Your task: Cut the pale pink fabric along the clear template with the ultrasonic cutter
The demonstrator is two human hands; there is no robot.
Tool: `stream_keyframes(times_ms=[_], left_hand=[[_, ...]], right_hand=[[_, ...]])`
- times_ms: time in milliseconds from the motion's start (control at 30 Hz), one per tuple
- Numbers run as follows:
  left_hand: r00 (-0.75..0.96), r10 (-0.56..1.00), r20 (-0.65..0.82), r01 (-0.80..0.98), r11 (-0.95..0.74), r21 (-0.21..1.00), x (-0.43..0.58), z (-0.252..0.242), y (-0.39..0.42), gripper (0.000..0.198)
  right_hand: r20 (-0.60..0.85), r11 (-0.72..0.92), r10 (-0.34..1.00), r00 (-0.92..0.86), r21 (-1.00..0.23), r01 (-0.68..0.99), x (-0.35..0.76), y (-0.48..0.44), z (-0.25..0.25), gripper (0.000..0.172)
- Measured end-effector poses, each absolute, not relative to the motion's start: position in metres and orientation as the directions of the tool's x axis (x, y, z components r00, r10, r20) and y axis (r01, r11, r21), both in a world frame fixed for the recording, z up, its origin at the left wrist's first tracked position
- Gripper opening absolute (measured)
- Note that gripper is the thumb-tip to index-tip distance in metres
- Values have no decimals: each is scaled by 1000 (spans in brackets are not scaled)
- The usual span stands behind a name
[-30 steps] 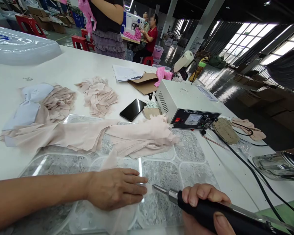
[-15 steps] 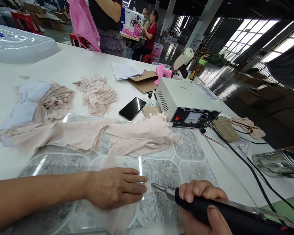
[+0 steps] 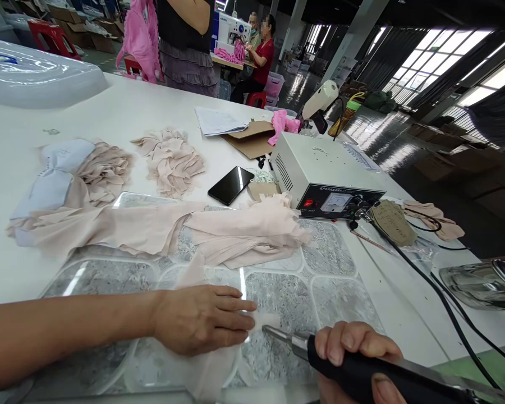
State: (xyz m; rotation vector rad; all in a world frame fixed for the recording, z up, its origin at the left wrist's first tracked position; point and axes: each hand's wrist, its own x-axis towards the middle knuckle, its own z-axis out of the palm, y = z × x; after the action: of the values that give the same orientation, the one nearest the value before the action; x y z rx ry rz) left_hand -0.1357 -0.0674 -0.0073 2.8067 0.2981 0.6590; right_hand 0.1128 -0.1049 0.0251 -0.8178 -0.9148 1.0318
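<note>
My left hand point(image 3: 206, 320) lies flat, fingers stretched out, on a thin pale beige fabric piece point(image 3: 212, 370) over a grey marble-patterned mat point(image 3: 278, 292). My right hand point(image 3: 353, 348) is wrapped round a black handheld tool point(image 3: 374, 373) with a metal tip. That tip touches or hovers just over the fabric by my left fingertips; which one I cannot tell. Beyond the hands, a fanned stack of beige strips point(image 3: 244, 235) lies beside more beige cloth point(image 3: 126, 227).
A grey control box point(image 3: 324, 174) with a cable stands behind my right hand. A phone point(image 3: 230, 185), cardboard point(image 3: 255, 140), a beige fabric pile point(image 3: 174, 163) and a glass jar point(image 3: 480, 283) rest on the white table point(image 3: 109, 112). People are in the background.
The tool in my right hand has shifted slightly right and down in the picture. My left hand stays pressed on the fabric. The whole view has moved a little, and the hanging pink cloth behind has shifted.
</note>
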Motion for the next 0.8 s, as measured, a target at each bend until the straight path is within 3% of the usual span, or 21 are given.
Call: stream_keyframes(times_ms=[233, 467, 600, 800], left_hand=[[876, 242, 417, 137, -954, 266, -136, -8, -67, 35], [873, 238, 425, 124, -952, 280, -136, -11, -69, 32], [879, 244, 409, 130, -949, 288, -136, -5, -64, 29], [835, 359, 417, 242, -920, 308, -148, 20, -64, 24]], right_hand=[[251, 300, 950, 184, -897, -323, 113, -104, 26, 16], [213, 327, 920, 330, -881, -341, 118, -104, 30, 19], [241, 333, 927, 286, -880, -340, 118, -103, 26, 16], [241, 322, 931, 273, -894, -313, 130, -110, 18, 14]])
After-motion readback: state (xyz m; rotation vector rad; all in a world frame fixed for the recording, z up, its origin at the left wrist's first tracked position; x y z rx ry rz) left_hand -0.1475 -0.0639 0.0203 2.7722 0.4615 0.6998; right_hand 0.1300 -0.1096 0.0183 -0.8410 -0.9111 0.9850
